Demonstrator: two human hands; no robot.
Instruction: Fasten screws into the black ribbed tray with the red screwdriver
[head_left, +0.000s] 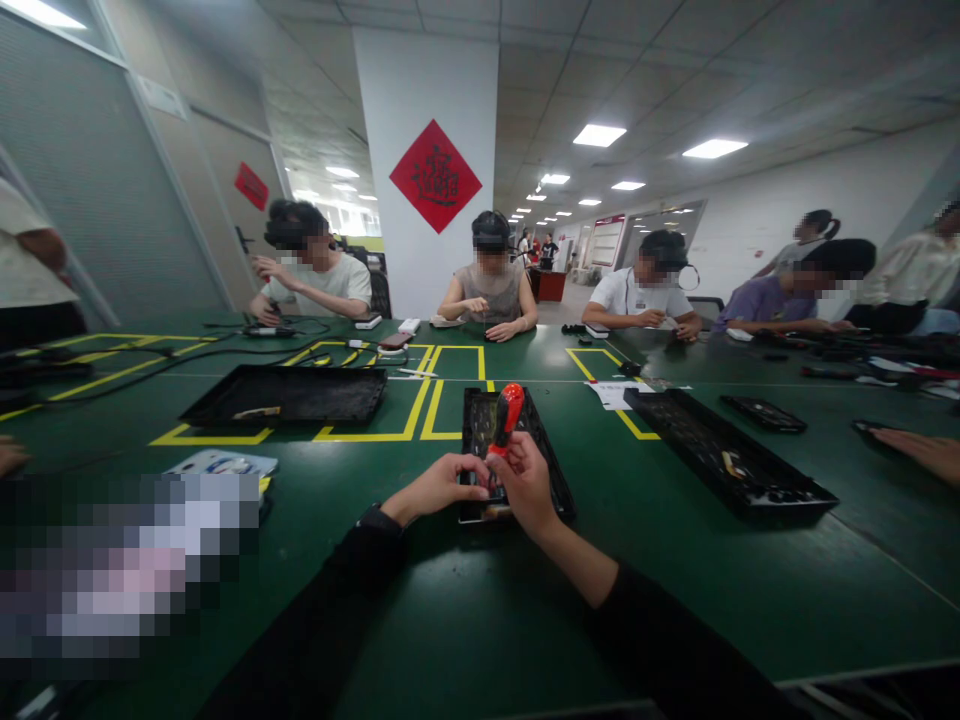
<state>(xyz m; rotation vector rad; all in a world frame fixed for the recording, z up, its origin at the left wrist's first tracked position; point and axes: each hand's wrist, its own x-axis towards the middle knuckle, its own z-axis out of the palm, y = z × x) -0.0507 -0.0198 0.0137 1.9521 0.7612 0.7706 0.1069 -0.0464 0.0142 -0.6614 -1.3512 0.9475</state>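
Screwdriver (511, 408) in right hand (529, 486), tray (477, 424) below

Red diamond poster (435, 177) on white pillar (420, 275)

- Here's the lg. green table (465, 620), yellow tape (367, 437) across it!
- Ctr: white pillar (427, 80), red diamond sign (436, 177)!
- Ceiling lts. (599, 135) glowing, white wall (750, 215) far R!

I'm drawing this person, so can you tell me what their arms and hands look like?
The left hand and right hand wear no gloves. The left sleeve is black, with a dark band, maybe a watch, at the wrist. The right sleeve is black too, ending partway along the forearm.
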